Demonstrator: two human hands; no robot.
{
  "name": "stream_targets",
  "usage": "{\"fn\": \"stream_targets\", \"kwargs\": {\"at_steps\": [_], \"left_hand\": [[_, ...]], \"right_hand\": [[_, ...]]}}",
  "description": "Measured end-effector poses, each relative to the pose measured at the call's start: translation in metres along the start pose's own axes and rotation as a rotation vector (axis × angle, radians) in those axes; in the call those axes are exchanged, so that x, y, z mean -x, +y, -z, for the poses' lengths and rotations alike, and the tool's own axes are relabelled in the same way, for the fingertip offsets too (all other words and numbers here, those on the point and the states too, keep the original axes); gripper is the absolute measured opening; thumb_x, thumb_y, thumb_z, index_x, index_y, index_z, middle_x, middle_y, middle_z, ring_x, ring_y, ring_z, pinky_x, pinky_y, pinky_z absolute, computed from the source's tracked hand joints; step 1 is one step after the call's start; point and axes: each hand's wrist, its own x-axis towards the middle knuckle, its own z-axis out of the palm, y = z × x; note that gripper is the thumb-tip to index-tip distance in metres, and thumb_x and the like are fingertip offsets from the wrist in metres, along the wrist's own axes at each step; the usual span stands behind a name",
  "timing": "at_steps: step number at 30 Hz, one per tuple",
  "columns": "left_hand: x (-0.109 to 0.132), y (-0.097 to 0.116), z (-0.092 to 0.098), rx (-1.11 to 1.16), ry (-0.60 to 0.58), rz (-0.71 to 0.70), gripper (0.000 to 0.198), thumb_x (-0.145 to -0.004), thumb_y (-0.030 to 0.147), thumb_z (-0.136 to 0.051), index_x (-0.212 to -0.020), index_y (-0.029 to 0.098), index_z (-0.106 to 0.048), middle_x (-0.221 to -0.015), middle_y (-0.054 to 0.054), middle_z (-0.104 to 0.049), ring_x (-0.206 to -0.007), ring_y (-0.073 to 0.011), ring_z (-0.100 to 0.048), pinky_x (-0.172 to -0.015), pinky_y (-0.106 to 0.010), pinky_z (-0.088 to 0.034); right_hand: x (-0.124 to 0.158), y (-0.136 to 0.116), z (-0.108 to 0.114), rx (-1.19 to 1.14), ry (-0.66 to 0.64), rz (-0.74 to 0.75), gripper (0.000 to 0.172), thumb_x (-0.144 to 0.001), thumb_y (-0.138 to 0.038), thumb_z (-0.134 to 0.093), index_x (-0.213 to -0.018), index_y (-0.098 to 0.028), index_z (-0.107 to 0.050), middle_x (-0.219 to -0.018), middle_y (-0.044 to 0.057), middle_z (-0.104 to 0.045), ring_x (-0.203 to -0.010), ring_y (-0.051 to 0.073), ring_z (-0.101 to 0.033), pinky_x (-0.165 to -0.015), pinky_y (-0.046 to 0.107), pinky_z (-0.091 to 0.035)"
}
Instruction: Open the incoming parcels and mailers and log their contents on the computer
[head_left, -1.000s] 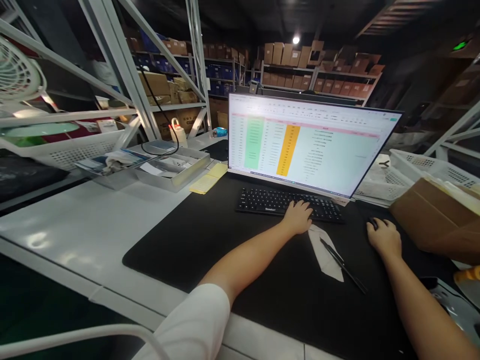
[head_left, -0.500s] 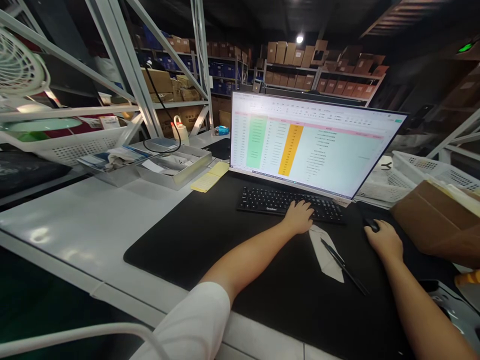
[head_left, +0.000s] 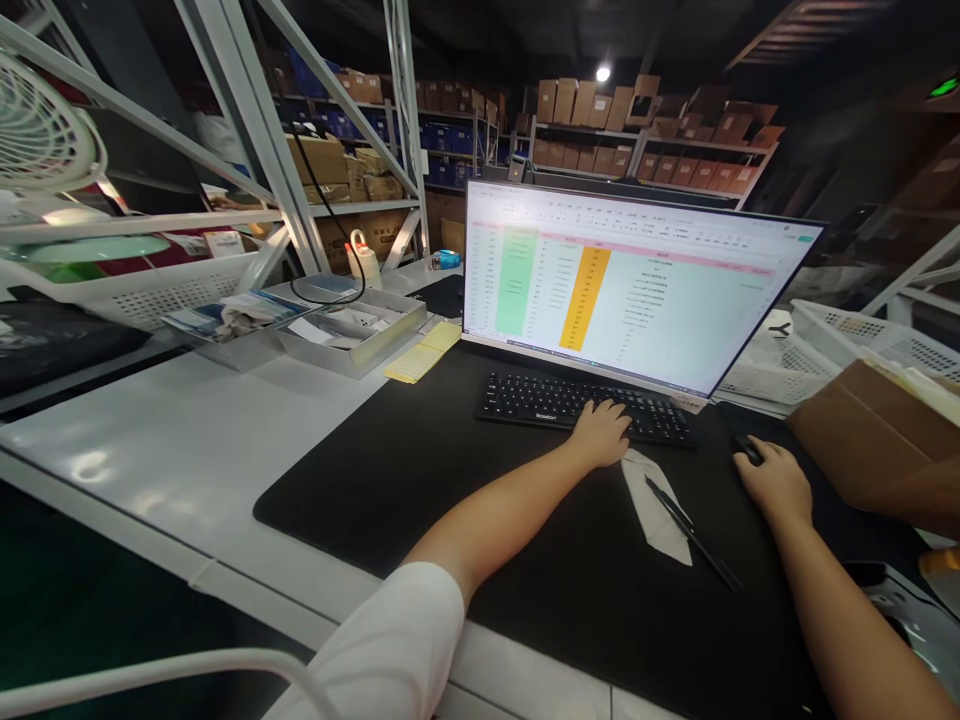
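My left hand (head_left: 600, 435) rests on the right part of a black keyboard (head_left: 525, 400), its fingers spread over the keys. To the right, my right hand (head_left: 776, 482) is wrapped over a black computer mouse (head_left: 750, 451) on the dark mat (head_left: 390, 480). Behind the keyboard stands a monitor (head_left: 675, 300) showing a spreadsheet with a green column and an orange one. Between my hands lies a white piece of paper (head_left: 646, 510), with slim black tweezers or a pen-like tool (head_left: 694, 535) across it; its exact kind is unclear.
An open cardboard box (head_left: 874, 440) stands right of the mouse, with white plastic baskets (head_left: 870, 330) behind. Yellow note slips (head_left: 424, 352) and metal trays (head_left: 352, 350) lie left of the monitor. A fan (head_left: 45, 130) is at far left. Shelves of cartons (head_left: 585, 105) fill the back.
The rows on the spreadsheet differ, as if scrolled. The whole view has shifted slightly; both hands stay on the keyboard and the mouse.
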Motion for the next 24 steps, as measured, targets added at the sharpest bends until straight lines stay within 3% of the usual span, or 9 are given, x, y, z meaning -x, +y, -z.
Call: {"fn": "stream_targets", "kwargs": {"at_steps": [10,18,22,24], "left_hand": [[0.0,0.003,0.004,0.01,-0.016,0.003,0.045,-0.101,0.037,-0.048,-0.141,0.019,-0.058,-0.161,-0.008,-0.047,-0.15,-0.0285,-0.036,-0.122,-0.057,-0.034],[0.005,-0.001,0.009,0.002,-0.003,-0.003,0.044,-0.101,0.038,-0.049,-0.139,0.019,-0.06,-0.16,-0.011,-0.046,-0.149,-0.0294,-0.038,-0.121,-0.057,-0.035],[-0.005,0.021,0.02,-0.023,0.08,-0.052,0.04,-0.098,0.033,-0.055,-0.134,0.018,-0.065,-0.165,-0.015,-0.037,-0.153,-0.0332,-0.031,-0.12,-0.058,-0.033],[-0.009,0.033,0.03,-0.038,0.135,-0.038,0.04,-0.096,0.032,-0.058,-0.134,0.021,-0.065,-0.165,-0.013,-0.038,-0.153,-0.0362,-0.029,-0.119,-0.061,-0.033]], "right_hand": [[0.005,-0.005,0.009,-0.009,-0.052,0.004,0.056,-0.098,-0.052,-0.043,-0.137,-0.022,-0.069,-0.15,0.009,-0.054,-0.133,0.031,-0.054,-0.11,0.036,-0.043],[0.005,-0.013,0.012,-0.014,-0.07,-0.01,0.053,-0.097,-0.048,-0.046,-0.137,-0.022,-0.069,-0.151,0.011,-0.054,-0.135,0.033,-0.053,-0.112,0.039,-0.043],[0.013,-0.005,0.02,-0.046,-0.046,-0.004,0.061,-0.096,-0.052,-0.042,-0.146,-0.024,-0.063,-0.15,0.013,-0.054,-0.137,0.035,-0.052,-0.11,0.042,-0.045],[0.018,-0.005,0.026,-0.046,-0.043,-0.014,0.059,-0.097,-0.054,-0.042,-0.149,-0.031,-0.06,-0.147,0.015,-0.055,-0.135,0.037,-0.053,-0.105,0.049,-0.048]]}}
